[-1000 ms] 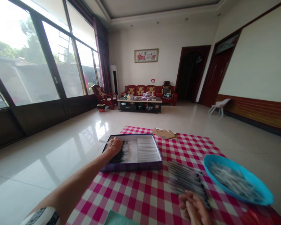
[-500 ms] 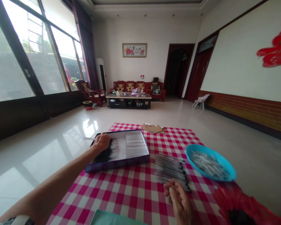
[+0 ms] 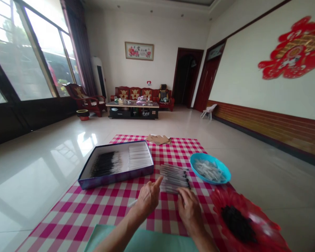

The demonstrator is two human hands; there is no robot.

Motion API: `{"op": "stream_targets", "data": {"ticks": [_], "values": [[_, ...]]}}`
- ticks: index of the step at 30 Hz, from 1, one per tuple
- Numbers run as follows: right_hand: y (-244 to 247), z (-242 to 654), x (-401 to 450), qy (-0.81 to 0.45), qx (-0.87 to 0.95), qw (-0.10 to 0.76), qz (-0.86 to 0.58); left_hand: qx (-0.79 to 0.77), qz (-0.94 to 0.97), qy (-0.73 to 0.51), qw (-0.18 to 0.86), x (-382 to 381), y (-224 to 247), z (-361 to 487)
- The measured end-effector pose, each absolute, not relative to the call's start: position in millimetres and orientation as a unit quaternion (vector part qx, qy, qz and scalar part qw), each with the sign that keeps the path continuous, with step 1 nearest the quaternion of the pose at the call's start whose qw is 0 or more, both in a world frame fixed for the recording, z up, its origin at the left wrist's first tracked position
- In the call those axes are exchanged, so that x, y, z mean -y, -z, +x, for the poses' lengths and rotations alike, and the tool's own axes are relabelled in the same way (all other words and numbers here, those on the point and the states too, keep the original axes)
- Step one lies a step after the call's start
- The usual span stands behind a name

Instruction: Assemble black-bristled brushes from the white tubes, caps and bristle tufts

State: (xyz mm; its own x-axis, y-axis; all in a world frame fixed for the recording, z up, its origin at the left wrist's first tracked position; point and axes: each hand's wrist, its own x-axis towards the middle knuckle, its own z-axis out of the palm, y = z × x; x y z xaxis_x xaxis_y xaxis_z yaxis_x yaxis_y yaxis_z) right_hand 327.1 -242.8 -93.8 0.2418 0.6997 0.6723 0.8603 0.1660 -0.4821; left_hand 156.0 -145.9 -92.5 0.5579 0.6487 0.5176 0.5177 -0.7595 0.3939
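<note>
My left hand [image 3: 149, 196] is over the middle of the checked cloth, left of a row of clear pens [image 3: 174, 177] with black ends. Its forefinger stretches out while the other fingers curl round a thin white stick [image 3: 132, 203], whose end pokes out on the left. My right hand [image 3: 190, 208] is at the near edge of the row, its bent fingertips against the closest pens. Whatever lies under those fingers is hidden. In a shallow purple box [image 3: 118, 179] lie black-ended sticks [image 3: 105, 163] on the left and white sticks [image 3: 139, 157] on the right.
A blue bowl [image 3: 227, 175] of short clear pieces stands to the right. Nearer is a red petal-edged bowl [image 3: 267, 217] with small black pieces. Torn brown cardboard [image 3: 160, 140] lies at the far edge, and a pale green sheet [image 3: 152, 241] at the near edge.
My left hand has come out of the purple box, moving right and nearer, beside the pens. My right hand has moved up to the near pens. The view has turned right.
</note>
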Motion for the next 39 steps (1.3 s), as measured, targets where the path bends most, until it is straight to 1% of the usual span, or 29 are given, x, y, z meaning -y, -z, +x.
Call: {"op": "stream_targets", "data": {"ticks": [2, 5, 9, 11, 13, 16, 19, 22, 24, 26, 28, 31, 33, 35, 37, 39], "values": [[96.6, 328.4, 241.9, 0.114, 0.62, 0.435, -0.643, -0.31, 0.883, -0.347, 0.056, 146.4, 104.3, 156.3], [97.2, 326.7, 241.0, 0.125, 0.624, 0.417, -0.649, -0.285, 0.88, -0.381, 0.011, 147.2, 104.1, 152.6], [91.0, 316.8, 242.3, 0.082, 0.62, 0.463, -0.628, -0.303, 0.876, -0.368, 0.08, 154.2, 87.2, 152.3], [86.1, 308.1, 244.1, 0.032, 0.624, 0.495, -0.603, -0.284, 0.875, -0.376, 0.115, 160.1, 76.5, 154.2], [80.9, 298.3, 246.6, -0.035, 0.623, 0.524, -0.58, -0.246, 0.865, -0.412, 0.149, 166.3, 64.7, 155.9], [74.0, 286.2, 250.5, -0.163, 0.585, 0.561, -0.562, -0.202, 0.822, -0.476, 0.237, 172.7, 45.1, 156.7], [69.8, 280.1, 253.5, -0.273, 0.519, 0.57, -0.575, -0.226, 0.738, -0.518, 0.37, 172.7, 29.2, 155.9], [68.7, 278.4, 254.0, -0.33, 0.483, 0.552, -0.594, -0.275, 0.603, -0.534, 0.525, 166.3, 24.7, 156.7], [69.5, 279.1, 252.5, -0.361, 0.471, 0.554, -0.584, -0.284, 0.511, -0.54, 0.605, 160.2, 28.5, 158.8], [70.9, 281.8, 249.9, -0.387, 0.441, 0.582, -0.564, -0.283, 0.448, -0.545, 0.65, 153.9, 36.1, 161.2], [72.2, 287.0, 247.1, -0.398, 0.379, 0.627, -0.553, -0.293, 0.419, -0.542, 0.667, 148.2, 45.8, 162.4], [72.5, 296.7, 245.0, -0.404, 0.261, 0.688, -0.543, -0.329, 0.454, -0.519, 0.646, 142.1, 59.7, 160.3], [70.5, 301.4, 245.4, -0.401, 0.214, 0.713, -0.534, -0.348, 0.539, -0.498, 0.584, 141.5, 64.7, 156.6], [66.6, 302.7, 246.7, -0.384, 0.207, 0.717, -0.544, -0.346, 0.661, -0.491, 0.449, 144.7, 63.9, 152.9], [61.5, 300.7, 248.0, -0.357, 0.232, 0.703, -0.57, -0.315, 0.774, -0.476, 0.275, 151.8, 58.5, 151.3], [57.3, 297.2, 248.7, -0.336, 0.263, 0.687, -0.588, -0.274, 0.846, -0.436, 0.141, 161.2, 52.2, 153.0]]}}
